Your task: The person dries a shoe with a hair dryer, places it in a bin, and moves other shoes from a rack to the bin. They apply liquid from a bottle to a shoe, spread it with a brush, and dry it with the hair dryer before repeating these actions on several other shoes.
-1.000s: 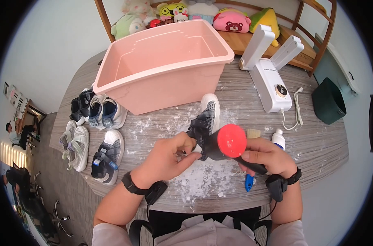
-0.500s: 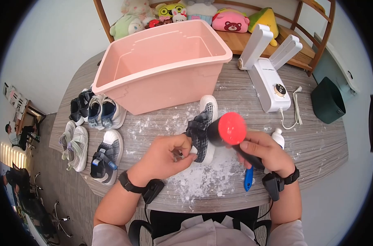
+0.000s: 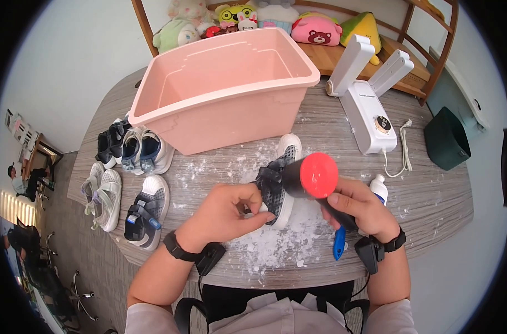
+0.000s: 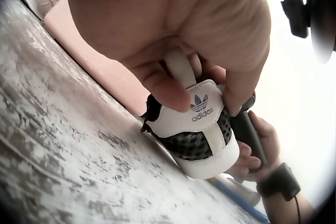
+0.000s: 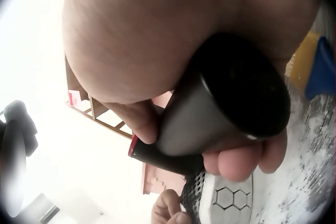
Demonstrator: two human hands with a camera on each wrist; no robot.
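A dark checked shoe with a white sole stands on the powder-marked table, toe pointing away. My left hand pinches the pull tab at its heel; in the left wrist view thumb and fingers hold the white heel. My right hand grips the black handle of a tool with a round red end, held over the shoe's right side. The right wrist view shows fingers curled round the dark handle, the shoe's sole below.
A pink bin stands behind the shoe, more shoes at the left. A blue-handled brush and a white bottle lie by my right hand. A white device and a dark green bin are at the right.
The shoe has come slightly nearer to me, its heel still held. The red-ended tool has risen off the shoe and shifted slightly right, uncovering more of its side.
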